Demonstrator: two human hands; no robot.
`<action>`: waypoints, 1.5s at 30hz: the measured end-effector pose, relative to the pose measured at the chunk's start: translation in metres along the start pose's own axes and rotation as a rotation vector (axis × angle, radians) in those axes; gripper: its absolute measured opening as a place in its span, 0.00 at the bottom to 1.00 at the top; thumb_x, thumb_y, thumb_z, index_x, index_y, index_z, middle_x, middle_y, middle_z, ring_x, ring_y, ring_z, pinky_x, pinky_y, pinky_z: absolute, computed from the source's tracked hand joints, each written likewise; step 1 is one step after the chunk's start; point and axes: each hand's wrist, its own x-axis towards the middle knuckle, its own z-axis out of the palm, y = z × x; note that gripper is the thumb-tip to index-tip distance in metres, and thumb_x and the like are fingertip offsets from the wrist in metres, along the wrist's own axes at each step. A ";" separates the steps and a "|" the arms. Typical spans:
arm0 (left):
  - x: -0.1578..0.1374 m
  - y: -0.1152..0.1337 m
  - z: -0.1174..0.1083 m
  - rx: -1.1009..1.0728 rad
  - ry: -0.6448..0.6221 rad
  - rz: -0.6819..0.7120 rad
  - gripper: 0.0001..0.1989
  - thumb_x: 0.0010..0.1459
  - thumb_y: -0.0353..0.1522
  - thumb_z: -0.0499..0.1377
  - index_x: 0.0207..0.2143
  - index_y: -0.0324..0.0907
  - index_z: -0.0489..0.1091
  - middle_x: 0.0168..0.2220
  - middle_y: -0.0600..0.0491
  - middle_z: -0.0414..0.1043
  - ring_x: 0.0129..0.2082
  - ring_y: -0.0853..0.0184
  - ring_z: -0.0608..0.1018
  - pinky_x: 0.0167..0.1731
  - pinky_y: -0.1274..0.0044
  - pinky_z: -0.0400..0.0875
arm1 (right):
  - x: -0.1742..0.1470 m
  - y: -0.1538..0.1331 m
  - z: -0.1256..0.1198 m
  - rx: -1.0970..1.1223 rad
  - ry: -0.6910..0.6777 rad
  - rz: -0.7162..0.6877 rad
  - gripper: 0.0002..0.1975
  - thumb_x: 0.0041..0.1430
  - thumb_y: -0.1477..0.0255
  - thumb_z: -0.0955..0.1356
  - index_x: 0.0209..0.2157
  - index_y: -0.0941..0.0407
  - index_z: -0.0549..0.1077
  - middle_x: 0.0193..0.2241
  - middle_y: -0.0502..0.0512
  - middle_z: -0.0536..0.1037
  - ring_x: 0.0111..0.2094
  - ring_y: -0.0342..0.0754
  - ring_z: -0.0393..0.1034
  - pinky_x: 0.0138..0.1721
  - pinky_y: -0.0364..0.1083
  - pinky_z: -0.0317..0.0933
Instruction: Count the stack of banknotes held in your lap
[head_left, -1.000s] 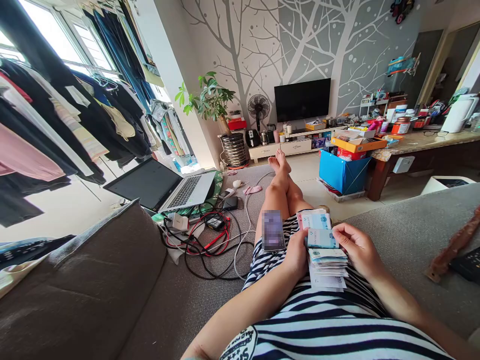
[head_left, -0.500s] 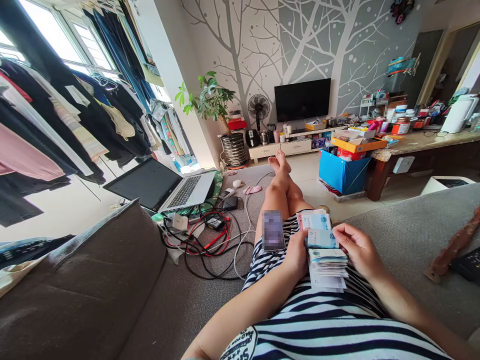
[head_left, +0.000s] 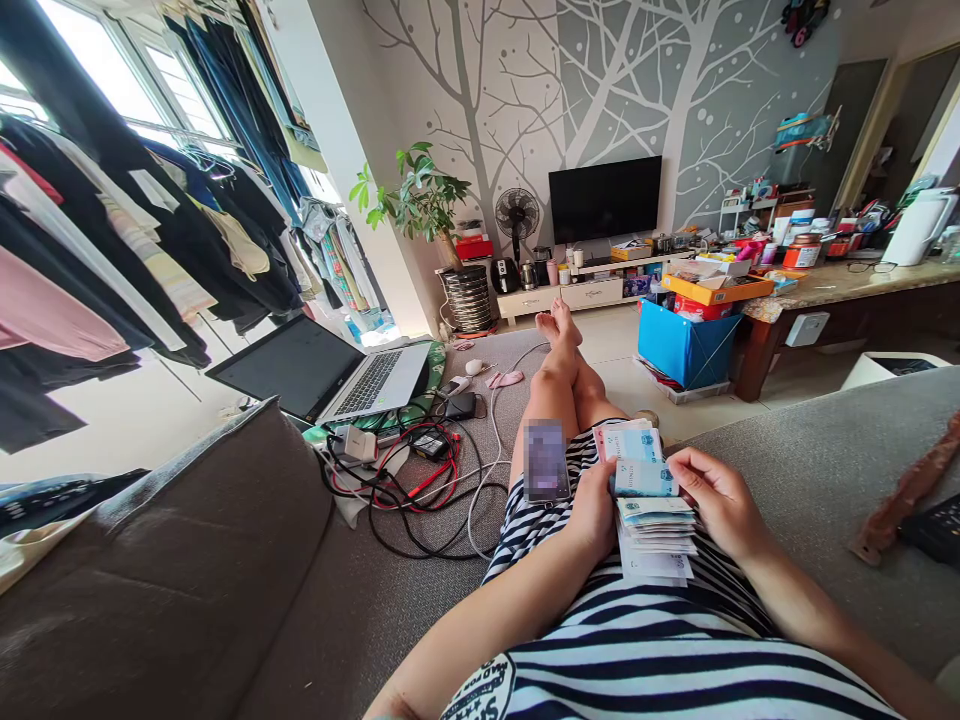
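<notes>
White branches are painted across the far wall, behind a dark television, a standing fan and a potted plant. Nearer, a grey sofa carries an open laptop and a tangle of cables, left of the person's crossed legs. Over the lap, between both hands, is a bundle of paper notes; some reach beyond the fingers and others fan out in layers toward the body. The left hand is closed around the bundle's left edge, its thumb lying on top; its other fingers are largely hidden. The right hand is partly curled, with thumb and forefinger nearly together, pinching the right end of the upper notes. Beside the left hand, a phone with a blurred screen lies on striped cloth.
</notes>
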 end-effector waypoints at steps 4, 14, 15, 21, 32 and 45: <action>0.000 -0.001 -0.002 -0.011 -0.004 -0.022 0.15 0.45 0.43 0.67 0.27 0.40 0.76 0.27 0.48 0.78 0.38 0.52 0.80 0.42 0.66 0.72 | 0.000 0.000 -0.001 -0.006 -0.023 -0.007 0.20 0.63 0.52 0.68 0.27 0.54 0.73 0.21 0.46 0.63 0.23 0.45 0.56 0.25 0.43 0.53; 0.002 -0.004 -0.005 -0.049 0.016 -0.069 0.20 0.42 0.43 0.69 0.34 0.39 0.78 0.32 0.46 0.81 0.40 0.50 0.81 0.44 0.65 0.72 | -0.002 0.002 -0.002 -0.003 -0.040 -0.022 0.21 0.63 0.52 0.69 0.26 0.55 0.72 0.20 0.46 0.61 0.23 0.43 0.54 0.24 0.43 0.50; 0.003 -0.004 -0.005 -0.047 0.018 -0.060 0.19 0.42 0.43 0.69 0.33 0.38 0.78 0.32 0.46 0.81 0.40 0.50 0.81 0.44 0.65 0.72 | -0.002 0.002 -0.002 0.005 -0.039 -0.020 0.21 0.62 0.52 0.69 0.26 0.55 0.72 0.19 0.46 0.61 0.22 0.43 0.54 0.23 0.43 0.50; 0.004 -0.007 -0.003 -0.091 0.050 -0.047 0.17 0.40 0.41 0.69 0.30 0.38 0.78 0.29 0.47 0.80 0.37 0.52 0.80 0.43 0.66 0.72 | 0.001 0.005 -0.002 0.060 -0.044 -0.025 0.26 0.64 0.48 0.66 0.25 0.55 0.73 0.19 0.50 0.70 0.21 0.44 0.58 0.23 0.43 0.53; -0.002 0.000 0.000 -0.042 0.016 -0.040 0.15 0.37 0.36 0.71 0.29 0.38 0.78 0.25 0.50 0.77 0.26 0.62 0.77 0.38 0.69 0.70 | 0.012 0.013 -0.003 -0.147 0.077 0.079 0.26 0.52 0.45 0.71 0.21 0.54 0.67 0.18 0.47 0.67 0.22 0.45 0.61 0.24 0.43 0.55; 0.007 -0.007 -0.004 -0.114 0.062 -0.071 0.20 0.38 0.42 0.71 0.31 0.38 0.77 0.29 0.46 0.80 0.37 0.52 0.81 0.40 0.67 0.73 | 0.008 0.010 -0.002 -0.135 0.084 0.005 0.22 0.60 0.50 0.68 0.24 0.54 0.69 0.19 0.47 0.65 0.22 0.45 0.59 0.24 0.44 0.53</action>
